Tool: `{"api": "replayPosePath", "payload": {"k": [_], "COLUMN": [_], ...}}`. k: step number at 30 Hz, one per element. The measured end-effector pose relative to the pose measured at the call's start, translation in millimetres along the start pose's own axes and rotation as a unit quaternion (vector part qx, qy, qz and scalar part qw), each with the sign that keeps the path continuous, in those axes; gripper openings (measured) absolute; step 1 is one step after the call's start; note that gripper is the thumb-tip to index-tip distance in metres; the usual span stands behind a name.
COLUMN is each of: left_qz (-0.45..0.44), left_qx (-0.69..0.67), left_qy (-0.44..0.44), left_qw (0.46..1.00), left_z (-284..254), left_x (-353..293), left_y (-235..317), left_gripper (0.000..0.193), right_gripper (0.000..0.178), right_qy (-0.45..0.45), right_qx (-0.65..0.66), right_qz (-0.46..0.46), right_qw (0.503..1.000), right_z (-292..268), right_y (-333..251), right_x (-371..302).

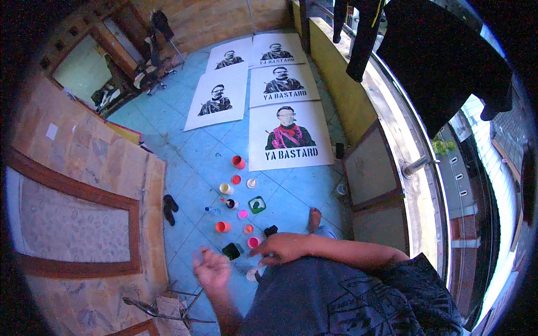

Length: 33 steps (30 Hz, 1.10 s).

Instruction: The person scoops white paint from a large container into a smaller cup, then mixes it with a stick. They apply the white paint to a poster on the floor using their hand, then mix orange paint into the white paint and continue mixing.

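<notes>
My left hand (213,271) is raised over the blue tiled floor, its fingers smeared by motion. My right hand (284,248) hovers in front of my body, fingers apart and pointing left, with nothing visible in them. Closest to it is a pot of pink paint (253,242). Between the hands lies a dark green square tray (231,251). Just beyond are an orange-red jar (223,227), an orange cup (248,229) and a black lump (270,230). Farther off stand a pink lid (242,214), a dark jar with a brush (231,204) and a green-rimmed square container (256,204).
Several stencilled portrait posters lie beyond the paints; the nearest poster (288,134) has pink and red colouring. A red pot (239,162), cream jar (226,189) and clear bottle (212,210) stand before them. Sandals (170,210) lie left; a low wall (372,162) runs right.
</notes>
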State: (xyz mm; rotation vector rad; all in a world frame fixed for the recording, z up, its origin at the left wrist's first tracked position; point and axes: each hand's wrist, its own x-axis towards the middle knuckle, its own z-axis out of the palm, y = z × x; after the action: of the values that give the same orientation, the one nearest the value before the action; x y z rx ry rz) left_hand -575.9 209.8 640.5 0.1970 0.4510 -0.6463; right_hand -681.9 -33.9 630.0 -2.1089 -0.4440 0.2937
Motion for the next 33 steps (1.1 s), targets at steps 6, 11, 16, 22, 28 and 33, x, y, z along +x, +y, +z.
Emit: {"api": "replayPosePath", "payload": {"k": [6,11,16,22,28,33], "left_qz": [0.201,0.179,0.077,0.087,0.177,0.192], "left_qx": [0.091,0.146,0.146,0.189,0.34,0.435], "left_qy": [-0.102,0.022,-0.001,0.019,-0.019,-0.023], "left_qw": [0.97,0.973,0.986,0.978,0.923,0.88], "left_z": [-8.4,-14.6,-34.8,-35.3,-23.6,-8.5], "left_x": [-29.8,-16.3,-3.5,-3.2,1.8,0.7], "left_y": [93.0,31.4,-19.8,-18.1,-19.1,-52.0], "left_gripper": [0.015,0.015,0.014,0.014,0.014,0.014], "right_gripper": [0.021,0.017,0.018,0.02,0.026,0.014], "right_qy": [0.155,0.146,0.156,0.182,0.136,0.157], "right_qx": [0.04,0.097,0.101,0.11,0.156,0.124], "right_qz": [0.056,0.058,0.065,0.077,0.121,0.082], "right_qw": [0.986,0.983,0.98,0.974,0.971,0.976], "right_z": [15.7,21.3,18.6,25.3,25.4,31.8], "right_y": [59.7,59.4,58.0,64.1,66.5,68.1], "right_x": [-36.3,-33.7,-41.3,-49.7,-44.5,-36.2]}}
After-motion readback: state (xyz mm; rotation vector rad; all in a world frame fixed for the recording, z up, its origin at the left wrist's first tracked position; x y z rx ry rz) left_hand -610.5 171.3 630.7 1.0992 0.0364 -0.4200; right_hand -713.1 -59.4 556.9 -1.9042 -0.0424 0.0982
